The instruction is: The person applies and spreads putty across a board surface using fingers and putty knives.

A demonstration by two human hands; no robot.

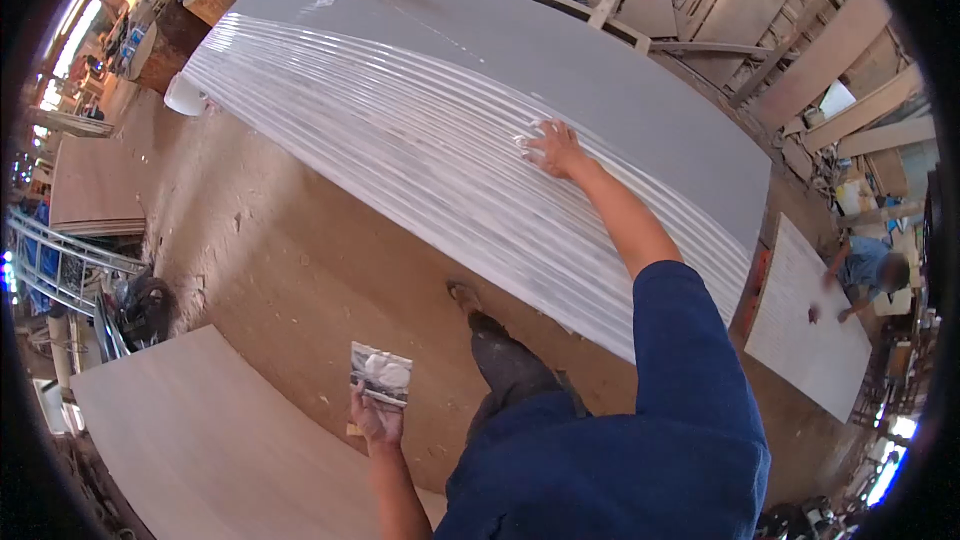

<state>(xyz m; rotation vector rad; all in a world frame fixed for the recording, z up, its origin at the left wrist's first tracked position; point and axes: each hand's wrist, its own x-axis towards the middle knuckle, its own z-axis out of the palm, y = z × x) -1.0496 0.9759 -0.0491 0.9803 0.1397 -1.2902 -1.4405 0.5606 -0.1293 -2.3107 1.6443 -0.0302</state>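
Item one, ribbed panel (440,160): lying before us, its ribs streaked white along much of their length; we judge the coating well spread yet uneven, with greyish patches showing through. Item two, flat grey area (640,110): beyond the ribs, mostly plain, with a few pale marks. Item three, left hand (378,423): gripping a small plate (398,398) bearing white paste (388,371), so we count material as left over. Item four, right hand (556,148): at the ribs, whitened near the fingertips; we cannot tell whether it grasps anything. Obscured: ribs behind the blue sleeve (685,340); finish at the far end, lost in glare.
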